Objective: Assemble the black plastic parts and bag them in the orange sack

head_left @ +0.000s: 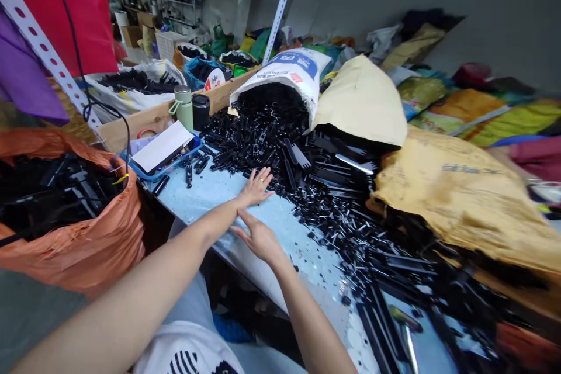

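My left hand [256, 187] lies flat with fingers spread on the light blue table top [210, 196], its fingertips at the edge of a big heap of small black plastic parts [263, 128]. A ring shows on one finger. My right hand [258, 236] is just below it, palm down with fingers stretched out toward the left, resting on or just over the table and holding nothing. Long black comb-like pieces [333, 166] lie to the right of both hands.
A white sack [291, 70] spills the black parts onto the table. Yellow sacks [460, 198] lie at the right. An orange bag of black parts [74, 210] stands at the left. A blue tray with a white card [162, 146], a green flask [184, 106] and a black cup [200, 110] sit behind.
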### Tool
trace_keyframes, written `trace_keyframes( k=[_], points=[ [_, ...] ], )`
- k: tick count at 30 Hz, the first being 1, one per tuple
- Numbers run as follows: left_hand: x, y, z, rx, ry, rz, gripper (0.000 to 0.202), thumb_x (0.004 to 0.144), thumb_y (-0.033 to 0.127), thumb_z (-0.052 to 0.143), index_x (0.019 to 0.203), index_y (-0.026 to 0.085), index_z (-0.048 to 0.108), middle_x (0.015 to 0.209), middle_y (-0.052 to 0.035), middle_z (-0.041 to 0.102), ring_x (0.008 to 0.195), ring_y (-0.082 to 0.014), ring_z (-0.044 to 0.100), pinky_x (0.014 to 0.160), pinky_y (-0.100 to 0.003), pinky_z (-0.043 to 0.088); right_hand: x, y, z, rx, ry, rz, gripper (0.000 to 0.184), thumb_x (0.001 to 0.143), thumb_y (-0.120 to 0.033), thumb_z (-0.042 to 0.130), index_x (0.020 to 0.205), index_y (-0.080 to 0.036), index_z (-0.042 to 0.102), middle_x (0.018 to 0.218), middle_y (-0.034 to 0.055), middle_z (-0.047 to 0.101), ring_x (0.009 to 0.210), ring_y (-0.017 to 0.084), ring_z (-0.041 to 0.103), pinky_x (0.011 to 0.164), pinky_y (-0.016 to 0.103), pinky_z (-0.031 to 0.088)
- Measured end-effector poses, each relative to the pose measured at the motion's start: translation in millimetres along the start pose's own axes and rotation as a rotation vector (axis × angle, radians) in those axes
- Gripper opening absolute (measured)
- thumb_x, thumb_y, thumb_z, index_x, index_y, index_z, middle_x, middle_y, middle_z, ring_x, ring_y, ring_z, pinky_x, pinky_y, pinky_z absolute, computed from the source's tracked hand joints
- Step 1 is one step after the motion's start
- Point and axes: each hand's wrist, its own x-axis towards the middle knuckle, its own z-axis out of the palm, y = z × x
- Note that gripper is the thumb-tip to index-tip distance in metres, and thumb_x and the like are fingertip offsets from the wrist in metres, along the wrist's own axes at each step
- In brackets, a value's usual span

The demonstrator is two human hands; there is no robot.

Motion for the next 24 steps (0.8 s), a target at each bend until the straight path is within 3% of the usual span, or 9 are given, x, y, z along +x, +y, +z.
trace_keyframes(
  k=[3, 5, 9, 12, 15, 17, 20, 24],
  points=[
    [-7, -19, -22.3, -0.059, 0.068, -0.186, 0.052, 0.089, 0.037, 0.045, 0.132, 0.009, 0.041, 0.147, -0.0172, 0.029, 0.139, -0.0271, 0.020, 0.112, -0.050, 0.017, -16, 17, -6, -0.079, -0.152, 0.130, 0.045, 0.089, -0.051, 0.044, 0.110, -0.018, 0.066, 0.109, 0.0100, 0.067, 0.099, 0.024, 0.063, 0.084, 0.033, 0.047],
    [-20, -43, -46.1, -0.070, 0.135, -0.305, 0.046, 0.088, 0.034, 0.046, 0.128, 0.011, 0.045, 0.141, -0.0174, 0.038, 0.133, -0.0263, 0.031, 0.109, -0.045, 0.027, -8, 30, -10, -0.146, -0.133, 0.150, 0.042, 0.091, -0.048, 0.043, 0.109, -0.017, 0.065, 0.105, 0.0085, 0.069, 0.093, 0.020, 0.065, 0.079, 0.028, 0.047],
    [-67, -99, -99.4, 0.109, 0.168, -0.566, 0.044, 0.087, 0.032, 0.046, 0.125, 0.010, 0.044, 0.123, -0.0179, 0.051, 0.117, -0.0277, 0.046, 0.098, -0.040, 0.038, 52, 48, -14, -0.360, 0.008, 0.140, 0.040, 0.093, -0.041, 0.041, 0.118, -0.015, 0.059, 0.112, 0.0084, 0.065, 0.097, 0.016, 0.061, 0.083, 0.023, 0.044],
    [-99, -122, -125.0, 0.286, 0.086, -0.736, 0.041, 0.087, 0.028, 0.044, 0.123, 0.008, 0.043, 0.118, -0.0195, 0.051, 0.113, -0.0308, 0.048, 0.091, -0.040, 0.042, 111, 51, -17, -0.440, 0.103, 0.141, 0.034, 0.092, -0.032, 0.044, 0.116, -0.014, 0.059, 0.122, 0.0126, 0.056, 0.113, 0.021, 0.049, 0.092, 0.028, 0.038],
    [-113, -130, -131.4, 0.355, 0.013, -0.826, 0.035, 0.088, 0.023, 0.039, 0.119, 0.007, 0.044, 0.113, -0.0210, 0.053, 0.105, -0.0314, 0.053, 0.083, -0.040, 0.046, 154, 50, -18, -0.516, 0.164, 0.152, 0.027, 0.090, -0.021, 0.043, 0.108, -0.012, 0.061, 0.123, 0.0164, 0.051, 0.118, 0.025, 0.040, 0.093, 0.034, 0.035],
    [-114, -131, -129.9, 0.350, -0.006, -0.840, 0.032, 0.088, 0.018, 0.037, 0.116, 0.005, 0.046, 0.107, -0.0212, 0.056, 0.096, -0.0294, 0.058, 0.078, -0.038, 0.048, 168, 51, -17, -0.553, 0.181, 0.157, 0.028, 0.090, -0.014, 0.037, 0.105, -0.012, 0.060, 0.117, 0.0175, 0.053, 0.114, 0.025, 0.041, 0.091, 0.037, 0.034],
    [-110, -133, -129.0, 0.325, -0.027, -0.835, 0.032, 0.087, 0.012, 0.034, 0.115, 0.004, 0.047, 0.103, -0.0211, 0.058, 0.086, -0.0255, 0.061, 0.073, -0.034, 0.048, 172, 57, -15, -0.574, 0.202, 0.146, 0.028, 0.089, -0.009, 0.034, 0.104, -0.010, 0.058, 0.110, 0.0178, 0.056, 0.109, 0.023, 0.043, 0.091, 0.038, 0.032],
    [-112, -124, -135.3, 0.313, -0.048, -0.810, 0.037, 0.087, 0.007, 0.030, 0.120, 0.004, 0.045, 0.105, -0.0213, 0.059, 0.090, -0.0261, 0.061, 0.075, -0.035, 0.048, 160, 76, -27, -0.523, 0.251, 0.104, 0.017, 0.087, -0.017, 0.047, 0.097, -0.011, 0.059, 0.109, 0.0147, 0.058, 0.107, 0.022, 0.044, 0.095, 0.036, 0.029]
  ],
)
